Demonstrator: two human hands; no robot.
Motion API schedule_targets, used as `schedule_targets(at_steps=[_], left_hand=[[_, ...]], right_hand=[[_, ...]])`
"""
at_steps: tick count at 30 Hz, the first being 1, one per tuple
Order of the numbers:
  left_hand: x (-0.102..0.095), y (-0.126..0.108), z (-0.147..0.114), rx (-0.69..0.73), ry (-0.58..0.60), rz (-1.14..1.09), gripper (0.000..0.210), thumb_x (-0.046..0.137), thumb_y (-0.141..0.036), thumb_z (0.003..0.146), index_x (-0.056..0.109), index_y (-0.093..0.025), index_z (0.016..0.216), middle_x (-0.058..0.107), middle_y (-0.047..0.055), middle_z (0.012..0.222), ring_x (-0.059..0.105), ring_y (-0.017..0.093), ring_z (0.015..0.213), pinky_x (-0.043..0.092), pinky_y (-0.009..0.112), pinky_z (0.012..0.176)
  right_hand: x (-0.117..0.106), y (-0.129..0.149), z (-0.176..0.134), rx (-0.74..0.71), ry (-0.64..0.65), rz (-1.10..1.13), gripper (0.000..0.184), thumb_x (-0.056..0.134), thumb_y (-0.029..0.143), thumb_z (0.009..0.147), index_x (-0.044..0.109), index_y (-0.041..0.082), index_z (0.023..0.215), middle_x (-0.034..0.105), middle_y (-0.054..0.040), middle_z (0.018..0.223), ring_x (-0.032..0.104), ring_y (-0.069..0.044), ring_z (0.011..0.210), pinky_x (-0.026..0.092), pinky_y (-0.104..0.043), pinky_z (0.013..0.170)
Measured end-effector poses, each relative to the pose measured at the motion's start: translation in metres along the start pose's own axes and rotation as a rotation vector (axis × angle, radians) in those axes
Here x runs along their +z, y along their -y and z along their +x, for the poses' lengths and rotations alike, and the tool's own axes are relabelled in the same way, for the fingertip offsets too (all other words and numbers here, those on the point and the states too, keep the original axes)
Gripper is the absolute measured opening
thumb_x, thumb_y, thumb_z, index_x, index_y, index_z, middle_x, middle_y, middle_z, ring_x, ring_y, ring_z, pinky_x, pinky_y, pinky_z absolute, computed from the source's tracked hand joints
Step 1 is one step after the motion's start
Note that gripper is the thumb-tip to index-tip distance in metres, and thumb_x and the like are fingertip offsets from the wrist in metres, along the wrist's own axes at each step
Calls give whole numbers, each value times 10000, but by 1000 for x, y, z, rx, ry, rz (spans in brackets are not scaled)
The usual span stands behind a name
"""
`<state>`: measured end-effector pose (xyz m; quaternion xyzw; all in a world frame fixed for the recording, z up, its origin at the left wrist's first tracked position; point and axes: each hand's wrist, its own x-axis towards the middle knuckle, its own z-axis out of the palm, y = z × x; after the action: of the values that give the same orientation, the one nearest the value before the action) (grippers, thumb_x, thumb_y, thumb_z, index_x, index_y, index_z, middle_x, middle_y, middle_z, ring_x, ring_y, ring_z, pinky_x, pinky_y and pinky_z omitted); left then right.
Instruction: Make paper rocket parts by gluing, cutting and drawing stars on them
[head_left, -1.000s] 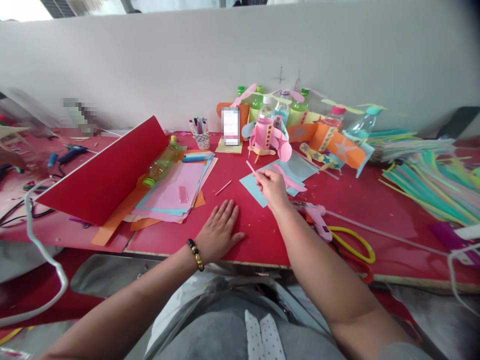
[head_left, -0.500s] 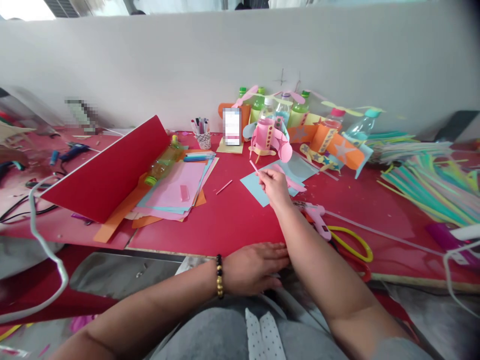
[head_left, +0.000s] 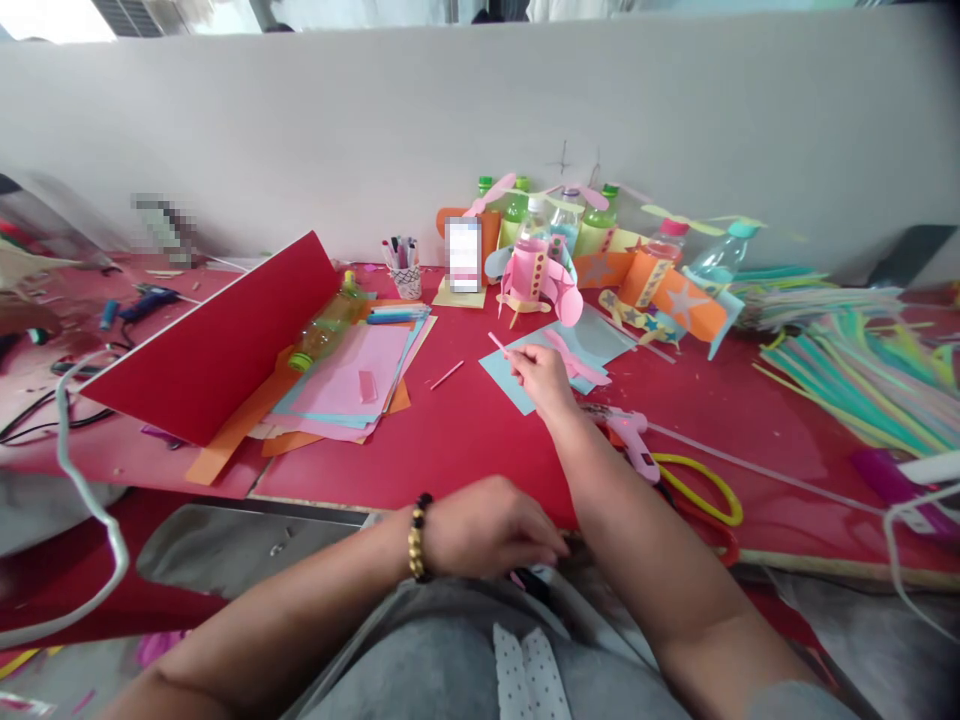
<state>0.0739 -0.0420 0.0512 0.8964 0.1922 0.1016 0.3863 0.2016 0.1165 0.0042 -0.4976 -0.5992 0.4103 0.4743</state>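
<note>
My right hand (head_left: pixel 541 378) pinches a short, thin pink stick (head_left: pixel 497 342) above a light blue sheet of paper (head_left: pixel 504 378). Just beyond that hand, a pink paper propeller (head_left: pixel 574 358) lies on the sheet. A second thin pink stick (head_left: pixel 448 375) rests on the red table to the left. My left hand (head_left: pixel 491 530), wearing a beaded bracelet (head_left: pixel 418 540), is at the table's front edge with fingers loosely bent and nothing visible in them. Below it, a dark object (head_left: pixel 534 586) is partly hidden. A pink glue gun (head_left: pixel 636 440) lies beside my right forearm.
Bottle planes dressed in coloured paper (head_left: pixel 534 265) stand against the wall. Stacked paper (head_left: pixel 341 385), a lying green bottle (head_left: pixel 326 325) and a red board (head_left: pixel 225 345) are left. Yellow-handled scissors (head_left: pixel 705 485) and pastel strips (head_left: pixel 832 370) lie right. A phone (head_left: pixel 463 250) stands behind.
My right hand has shifted slightly left and nearer with the pink stick. My left hand has lifted from lying flat, its knuckles now raised and fingers bent downward.
</note>
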Motion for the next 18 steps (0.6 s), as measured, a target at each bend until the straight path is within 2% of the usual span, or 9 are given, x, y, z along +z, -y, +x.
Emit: schedule_targets(at_steps=[1,3,5,6,8,10,12,14,18], left_hand=[[-14,7,-7,-92,-136,-12,214,525,-283,940,718,-212,999,746,23,968,691,132,892,502,190,818],[-42,30,-21,-330,-486,119,164,583,-258,897,727,-196,851,739,14,851,680,140,793,499,218,745],[-64,57,-32,-508,-736,300,124,626,-256,859,727,-184,871,724,30,867,666,160,772,498,248,720],[-72,70,-36,-562,-819,384,150,645,-262,845,726,-175,937,716,49,913,662,176,792,500,268,731],[-82,92,-38,-550,-810,537,296,661,-286,837,693,-184,1113,689,82,1085,642,223,950,493,313,826],[-85,105,-36,-475,-703,612,311,639,-296,858,686,-199,1149,688,84,1123,607,249,1037,468,348,900],[-84,112,-32,-448,-618,627,234,597,-305,887,727,-205,1054,724,75,992,618,241,965,472,341,853],[-83,116,-31,-472,-581,607,225,556,-311,910,750,-204,946,726,65,856,627,221,850,471,316,763],[-87,122,-36,-541,-576,562,243,528,-309,910,746,-208,878,720,51,819,628,204,802,449,290,730]], right_hand=[[1,0,0,-9,20,-32,237,568,359,793,598,178,643,516,24,550,431,-99,483,330,-234,475],[3,1,-2,-25,63,-94,213,587,337,782,615,177,645,536,20,553,456,-111,516,347,-240,513],[6,3,-4,-40,110,-152,188,601,314,775,636,174,654,562,14,565,482,-122,551,361,-246,550],[7,4,-5,-48,136,-179,176,607,301,773,649,172,661,580,10,580,497,-128,572,367,-249,569],[9,6,-8,-68,194,-224,150,615,274,771,678,168,685,614,4,608,523,-136,609,375,-251,602],[10,8,-10,-97,257,-258,142,613,254,780,703,167,713,625,8,613,534,-135,622,377,-248,619],[11,9,-12,-127,309,-282,150,603,242,794,711,169,720,617,18,598,529,-125,608,374,-239,619],[11,10,-14,-150,336,-299,163,594,232,807,705,171,706,604,27,584,516,-113,586,370,-231,613],[12,11,-14,-167,298,-323,170,601,223,807,677,174,662,577,31,559,497,-109,560,361,-231,599]])
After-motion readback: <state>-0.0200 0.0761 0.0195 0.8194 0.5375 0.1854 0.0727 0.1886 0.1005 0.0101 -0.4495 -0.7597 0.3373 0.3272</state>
